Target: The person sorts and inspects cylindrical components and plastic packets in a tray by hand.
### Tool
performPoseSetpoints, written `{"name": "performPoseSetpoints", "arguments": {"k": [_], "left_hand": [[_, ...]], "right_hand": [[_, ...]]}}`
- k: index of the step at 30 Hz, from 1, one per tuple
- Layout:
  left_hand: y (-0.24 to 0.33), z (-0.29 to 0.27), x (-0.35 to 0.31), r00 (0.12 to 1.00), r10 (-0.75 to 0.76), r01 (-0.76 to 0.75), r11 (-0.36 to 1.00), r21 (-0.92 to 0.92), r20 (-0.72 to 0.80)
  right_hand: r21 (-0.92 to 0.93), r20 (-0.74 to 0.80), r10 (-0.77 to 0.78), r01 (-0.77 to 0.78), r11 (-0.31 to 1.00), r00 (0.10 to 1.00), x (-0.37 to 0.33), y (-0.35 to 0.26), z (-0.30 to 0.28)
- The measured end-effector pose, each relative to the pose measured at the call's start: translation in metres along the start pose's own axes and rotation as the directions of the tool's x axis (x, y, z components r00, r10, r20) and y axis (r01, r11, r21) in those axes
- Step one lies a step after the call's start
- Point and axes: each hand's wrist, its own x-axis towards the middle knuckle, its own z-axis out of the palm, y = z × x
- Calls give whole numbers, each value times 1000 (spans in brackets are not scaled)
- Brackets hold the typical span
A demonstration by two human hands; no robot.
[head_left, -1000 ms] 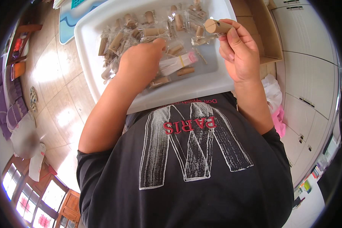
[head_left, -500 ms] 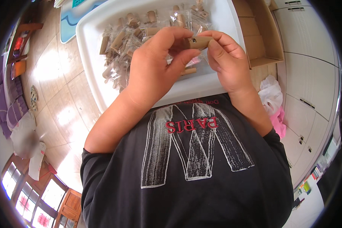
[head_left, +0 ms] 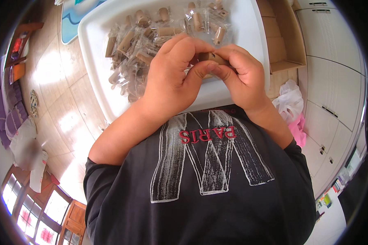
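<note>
Close together in front of my chest, both hands grip one short tan cylindrical piece (head_left: 212, 58) with a small dark mark on it. My left hand (head_left: 171, 75) is closed around its left part, fingers curled over the top and thumb underneath. My right hand (head_left: 247, 77) pinches the right part, and the two thumbs meet below. Much of the piece is hidden by the fingers. Beneath and beyond the hands stands a white plastic tub (head_left: 92, 67). Several similar tan pieces in clear plastic bags (head_left: 126, 41) lie heaped in it, mostly to the left and at the far side.
An open cardboard box (head_left: 288, 65) stands against the tub's right side. White cabinets (head_left: 331, 81) line the right. Near my right elbow lie a white plastic bag (head_left: 290, 102) and a pink one (head_left: 299, 128). Patterned slippers (head_left: 34, 103) are on the tiled floor at left.
Both hands have come closer together and slightly lower, toward my body. The tan piece is now more covered by the fingers, and the right thumb has moved to meet the left.
</note>
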Motion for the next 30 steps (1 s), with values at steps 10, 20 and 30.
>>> {"name": "performPoseSetpoints", "arguments": {"k": [10, 20, 30], "left_hand": [[-18, 3, 3, 917, -386, 306, 841, -447, -100], [-24, 9, 0, 918, -389, 278, 766, -580, -72], [-14, 5, 1, 859, -502, 409, 559, -721, 99]], "right_hand": [[363, -95, 303, -251, 897, 948, 1, 6, -6], [462, 48, 387, -364, 808, 921, 4, 7, 0], [462, -117, 403, -310, 831, 907, 8, 3, -2]]}}
